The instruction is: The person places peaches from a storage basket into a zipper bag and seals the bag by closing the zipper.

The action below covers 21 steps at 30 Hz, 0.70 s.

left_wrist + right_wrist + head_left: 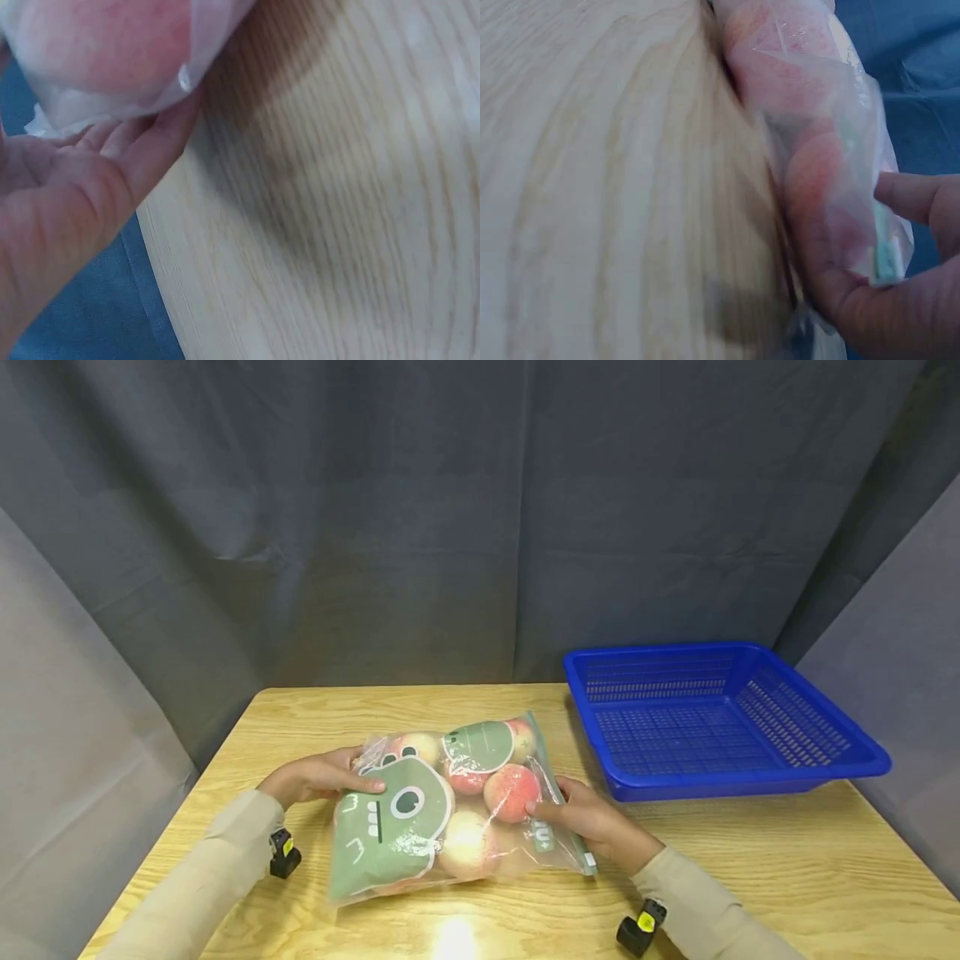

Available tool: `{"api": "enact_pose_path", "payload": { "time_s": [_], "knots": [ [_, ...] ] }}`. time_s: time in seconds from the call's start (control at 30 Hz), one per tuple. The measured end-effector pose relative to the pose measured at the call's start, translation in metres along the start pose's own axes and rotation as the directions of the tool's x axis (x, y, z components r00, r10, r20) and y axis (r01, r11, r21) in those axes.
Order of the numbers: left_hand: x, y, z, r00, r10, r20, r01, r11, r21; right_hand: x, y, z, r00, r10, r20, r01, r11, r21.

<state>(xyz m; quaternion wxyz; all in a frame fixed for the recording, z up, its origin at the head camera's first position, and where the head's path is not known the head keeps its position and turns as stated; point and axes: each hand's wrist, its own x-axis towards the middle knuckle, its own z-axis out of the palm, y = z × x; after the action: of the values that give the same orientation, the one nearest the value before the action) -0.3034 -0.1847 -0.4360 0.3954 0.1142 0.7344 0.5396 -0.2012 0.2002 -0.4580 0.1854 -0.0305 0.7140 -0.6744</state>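
Observation:
A clear zip bag [390, 839] printed with a green cartoon face lies tilted low over the table, with several peaches inside, among them a red one [512, 792] and a paler one [467, 845]. My left hand [318, 777] grips the bag's left end, thumb on top and fingers beneath. In the left wrist view those fingers lie under a peach [112, 41] wrapped in plastic. At the zip end, my right hand [588, 818] holds the other side, its thumb over the red peach. The green zip strip [886, 251] shows between thumb and fingers in the right wrist view.
A blue plastic basket [618, 783] with slotted sides stands at the back right of the wooden table [300, 714]. Grey curtains [420, 527] hang behind the table. Each wrist carries a small black camera, such as the left camera [283, 853].

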Motion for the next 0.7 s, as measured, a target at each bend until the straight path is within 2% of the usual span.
{"api": "enact_pose_path", "payload": {
  "time_s": [0.07, 0.17, 0.23, 0.33, 0.4, 0.53, 0.63, 0.7],
  "knots": [
    [-0.001, -0.002, -0.001, 0.999, -0.006, 0.031, 0.006, 1.0, 0.005, 0.0, 0.001, 0.0, 1.0, -0.004, -0.018, 0.004, 1.0, -0.028],
    [-0.002, -0.006, -0.003, 0.999, -0.031, 0.023, 0.03, 0.999, 0.036, 0.001, 0.002, 0.001, 0.997, -0.027, -0.072, 0.024, 0.999, -0.043],
    [-0.003, -0.009, -0.006, 0.998, -0.062, -0.015, 0.063, 0.997, 0.049, 0.001, 0.004, 0.0, 0.995, -0.031, -0.096, 0.027, 0.999, -0.035],
    [-0.005, -0.014, -0.011, 0.991, -0.075, -0.108, 0.079, 0.996, 0.034, -0.002, 0.004, -0.005, 0.998, 0.005, -0.064, -0.005, 1.0, -0.013],
    [-0.004, -0.015, -0.014, 0.978, -0.061, -0.199, 0.061, 0.998, -0.007, -0.006, 0.004, -0.01, 0.999, 0.036, -0.003, -0.036, 0.999, -0.002],
    [-0.004, -0.016, -0.017, 0.938, -0.012, -0.347, 0.0, 0.999, -0.036, -0.015, 0.004, -0.021, 0.99, 0.092, 0.11, -0.092, 0.996, -0.008],
    [-0.007, -0.017, -0.019, 0.911, -0.023, -0.411, 0.001, 0.999, -0.053, -0.024, 0.006, -0.031, 0.981, 0.121, 0.154, -0.118, 0.993, -0.029],
    [-0.011, -0.018, -0.021, 0.897, -0.047, -0.44, 0.019, 0.998, -0.068, -0.028, 0.008, -0.036, 0.982, 0.129, 0.136, -0.126, 0.992, -0.032]
  ]
}}
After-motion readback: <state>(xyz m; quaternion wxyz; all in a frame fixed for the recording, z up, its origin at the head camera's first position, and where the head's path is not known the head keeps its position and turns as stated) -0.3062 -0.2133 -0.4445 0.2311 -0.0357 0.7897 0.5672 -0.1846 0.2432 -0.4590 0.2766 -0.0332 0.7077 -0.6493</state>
